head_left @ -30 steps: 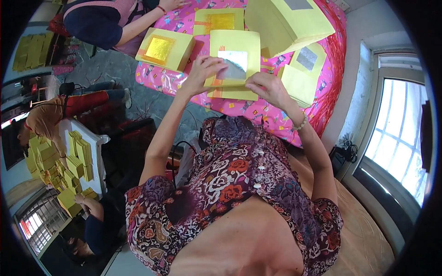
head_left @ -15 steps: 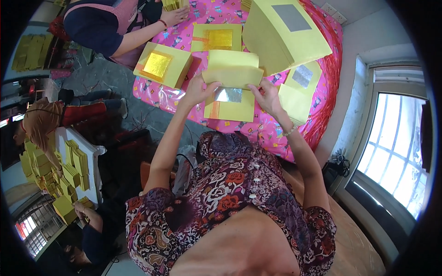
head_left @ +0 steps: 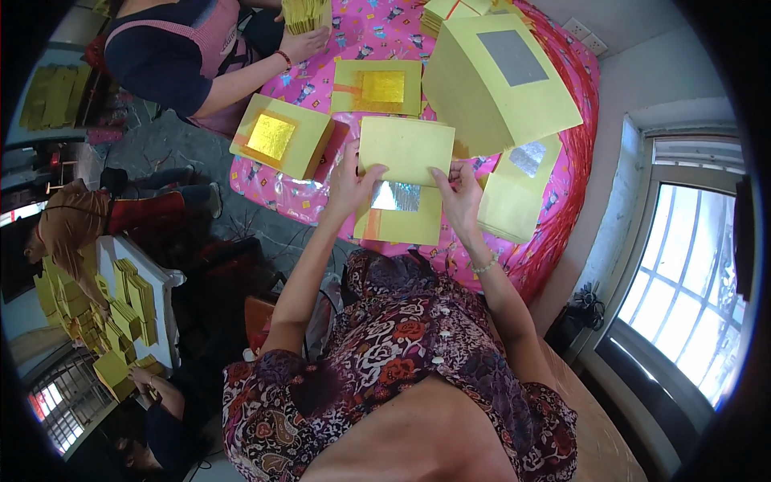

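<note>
Both of my hands grip a small stack of plain yellow paper sheets (head_left: 405,151) by its sides. My left hand (head_left: 351,186) is closed on the left edge, thumb on top near the lower corner. At the opposite lower corner my right hand (head_left: 460,197) pinches the stack, its thumb over the face and fingers behind. Directly beneath lies yellow paper with a silver foil square (head_left: 393,229), partly covered by the held stack. Just beyond is yellow paper with a gold foil square (head_left: 345,98).
A tall block of yellow paper (head_left: 466,88) stands at right, near a lower pile (head_left: 502,213). Another gold-foil stack (head_left: 309,161) sits left on the pink patterned table cover (head_left: 277,193). Red strings (head_left: 590,153) line the right edge. A co-worker's hand (head_left: 305,44) holds papers at far left.
The sheets in my hands were bent, with a separate upper flap showing; now they lie together as one flat, even stack. The whole view has shifted slightly.
</note>
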{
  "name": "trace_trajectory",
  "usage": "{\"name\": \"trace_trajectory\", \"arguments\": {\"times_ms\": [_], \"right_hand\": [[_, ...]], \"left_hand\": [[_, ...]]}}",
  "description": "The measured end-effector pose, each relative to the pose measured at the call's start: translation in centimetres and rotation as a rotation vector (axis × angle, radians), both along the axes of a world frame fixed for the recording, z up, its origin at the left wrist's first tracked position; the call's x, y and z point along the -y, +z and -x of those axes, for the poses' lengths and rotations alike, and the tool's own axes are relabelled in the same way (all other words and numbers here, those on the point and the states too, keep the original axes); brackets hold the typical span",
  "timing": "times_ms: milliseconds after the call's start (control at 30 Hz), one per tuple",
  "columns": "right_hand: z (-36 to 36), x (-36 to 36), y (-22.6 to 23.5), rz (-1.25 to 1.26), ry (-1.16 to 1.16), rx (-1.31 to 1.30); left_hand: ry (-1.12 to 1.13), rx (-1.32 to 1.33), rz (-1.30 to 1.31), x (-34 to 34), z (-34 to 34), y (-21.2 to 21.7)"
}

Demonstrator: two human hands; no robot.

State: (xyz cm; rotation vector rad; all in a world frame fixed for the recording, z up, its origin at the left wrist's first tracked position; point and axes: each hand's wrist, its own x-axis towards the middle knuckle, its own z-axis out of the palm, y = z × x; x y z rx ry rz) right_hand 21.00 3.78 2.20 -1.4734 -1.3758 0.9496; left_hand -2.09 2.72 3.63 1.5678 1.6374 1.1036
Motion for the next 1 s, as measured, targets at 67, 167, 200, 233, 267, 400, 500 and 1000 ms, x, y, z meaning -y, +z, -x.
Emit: {"name": "trace_trajectory", "arguments": {"times_ms": [67, 167, 200, 233, 267, 400, 500, 1000], "right_hand": [[0.3, 1.0, 1.3, 0.036, -0.009, 0.027], [0.0, 1.7, 1.5, 0.091, -0.028, 0.081], [-0.1, 1.8, 1.3, 0.112, -0.03, 0.106], [-0.1, 1.7, 1.5, 0.112, -0.03, 0.105], [0.0, 1.6, 1.6, 0.108, -0.034, 0.108], [0.1, 0.6, 2.1, 0.12, -0.013, 0.138], [-0.2, 0.0, 2.2, 0.106, 0.016, 0.164], [-1.6, -2.1, 0.9, 0.18, 0.045, 0.183]], "left_hand": [[0.015, 0.013, 0.01, 1.1, 0.0, -0.3], [0.01, 0.012, -0.026, 1.6, -0.4, 0.1], [0.007, 0.017, -0.012, 1.6, -0.5, 0.4], [0.008, 0.02, 0.003, 1.6, -0.5, 0.7], [0.009, 0.018, 0.002, 1.5, -0.5, 0.8], [0.01, 0.044, 0.025, 0.8, -0.5, 1.2], [0.018, 0.081, 0.081, 0.4, -0.6, 1.1], [-0.015, -0.014, -0.051, -1.2, -1.7, 0.9]]}}
